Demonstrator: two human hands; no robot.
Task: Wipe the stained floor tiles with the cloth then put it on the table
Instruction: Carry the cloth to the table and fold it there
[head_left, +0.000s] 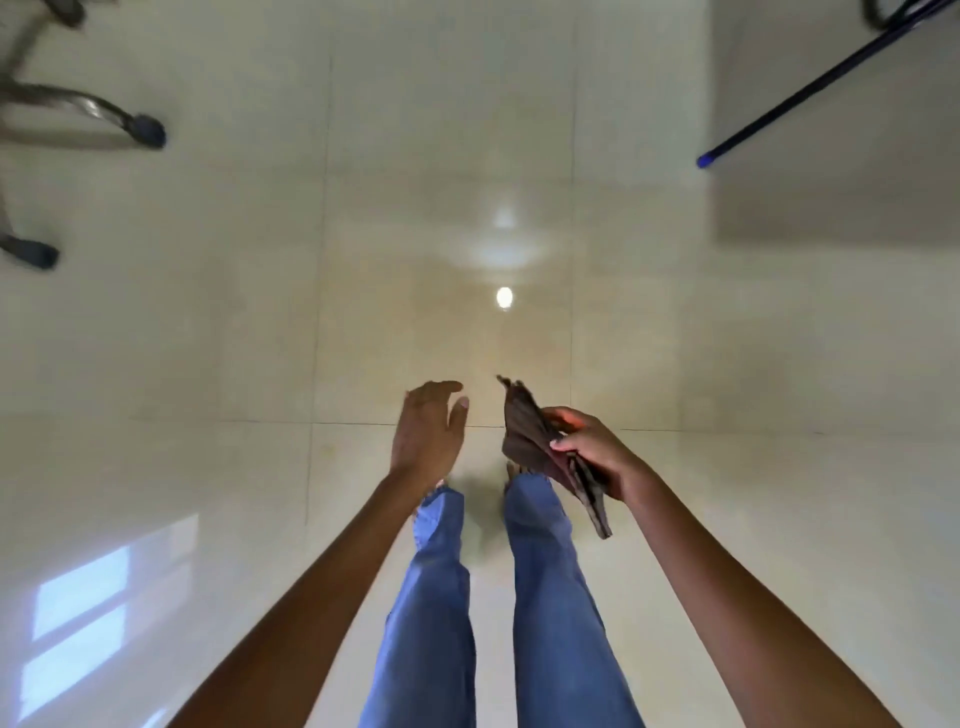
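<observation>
Jeans and both bare forearms are filling the bottom of the view, with the person standing on glossy floor tiles. Right hand is gripping the cloth, thumb and curled fingers pinching its middle. The brown fabric is bunching, one end pointing up, the other hanging below the hand. Left hand is hovering just left of the cloth, fingers straight and relaxed, apart from it. Chair casters are sitting well up-left of the cloth, blue pole well up-right.

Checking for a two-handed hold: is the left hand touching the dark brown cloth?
Apart. The head view shows pale floor tile between the open left hand and the dark brown folded cloth, which only the right hand grips.
</observation>
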